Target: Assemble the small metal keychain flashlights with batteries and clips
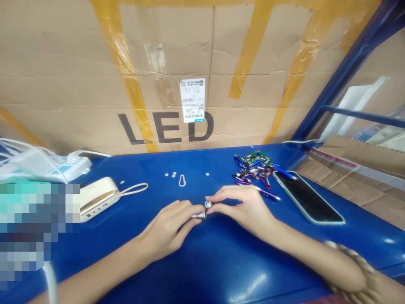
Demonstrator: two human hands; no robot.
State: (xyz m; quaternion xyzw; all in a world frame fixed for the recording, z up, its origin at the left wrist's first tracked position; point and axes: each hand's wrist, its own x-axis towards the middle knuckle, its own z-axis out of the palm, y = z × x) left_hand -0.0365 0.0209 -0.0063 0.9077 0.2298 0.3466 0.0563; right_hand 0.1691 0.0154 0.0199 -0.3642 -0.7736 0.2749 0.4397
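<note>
My left hand point(175, 223) is closed around a small slim metal tube point(200, 215), with its silver and dark end poking out past the fingertips. Between thumb and forefinger, my right hand point(243, 211) pinches a small round silver metal piece point(208, 204). The piece is right by the tube's end; whether they touch I cannot tell. A silver carabiner clip point(182, 181) lies on the blue table point(196, 270) beyond my hands. Behind my right hand is a pile of colourful slim metal tubes and carabiner clips point(255, 166).
A phone point(308, 196) lies at the right, a blue tube resting over its corner. To the left are a cream power bank point(99, 198) with a strap and a white power strip point(72, 164) with cables. Small white discs point(174, 174) dot the table. A large cardboard box point(177, 55) stands behind.
</note>
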